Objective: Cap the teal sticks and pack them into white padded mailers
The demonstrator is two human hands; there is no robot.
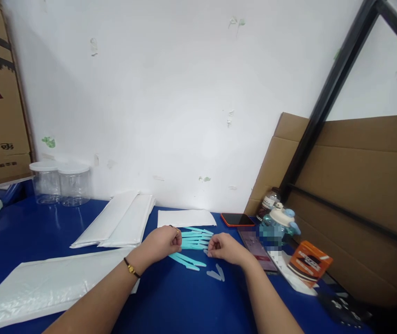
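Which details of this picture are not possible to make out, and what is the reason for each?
In the head view:
Teal sticks: exact count; they overlap, and the left hand covers some ends.
Left hand's grip: hidden behind its own curled fingers.
Water bottle: lower part; pixelated blocks cover it.
Cardboard box at left: the rest; cut off by the left edge.

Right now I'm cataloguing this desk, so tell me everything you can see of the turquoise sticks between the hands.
The turquoise sticks are slim and look plastic, some with paler right ends. They lie on the blue tabletop, most bunched roughly side by side, a few slanting apart nearer the viewer. The left hand covers the bunch's left ends; whether it grips any is unclear. The right hand is at their right ends, contact unclear. Their exact number can't be told.
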